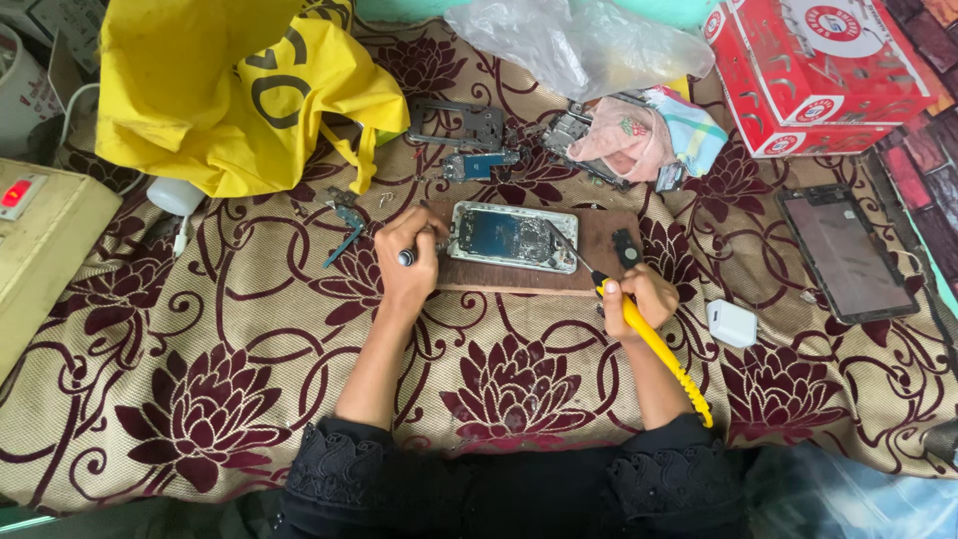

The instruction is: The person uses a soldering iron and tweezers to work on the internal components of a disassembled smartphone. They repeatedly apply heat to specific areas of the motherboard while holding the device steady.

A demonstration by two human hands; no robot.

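At the far left edge sits a cream box point(45, 240) with a red switch on top. Next to it a yellow bag point(225, 90) lies crumpled on the patterned cloth point(200, 339), and a small white bottle point(176, 196) pokes out from under the bag's lower edge. A little further right, a thin blue-green strip point(344, 238) lies loose on the cloth.

The left hand point(407, 262) comes next. Its grip is clenched around a small dark-tipped tool point(407, 258), with the fingers reaching to the left end of the opened phone point(513, 237). The phone lies flat, insides up, on a brown wooden board point(599, 262) in the middle of the cloth, between the two hands. Behind the board rest a grey phone frame point(457, 123) and a smaller blue part point(477, 165).

The right hand point(639, 297) is closed around a soldering iron point(659, 349) with a yellow handle; its thin metal tip slants up and left over the right part of the phone. A small black piece point(626, 247) stands on the board just beside that hand.

Further back lie a clear plastic bag point(579, 45) and a bundle of pink and striped rags point(659, 135). Right of the hand sits a white charger block point(731, 323), then a dark tablet point(846, 253) lying flat, and a red cardboard box point(818, 70) in the far corner.
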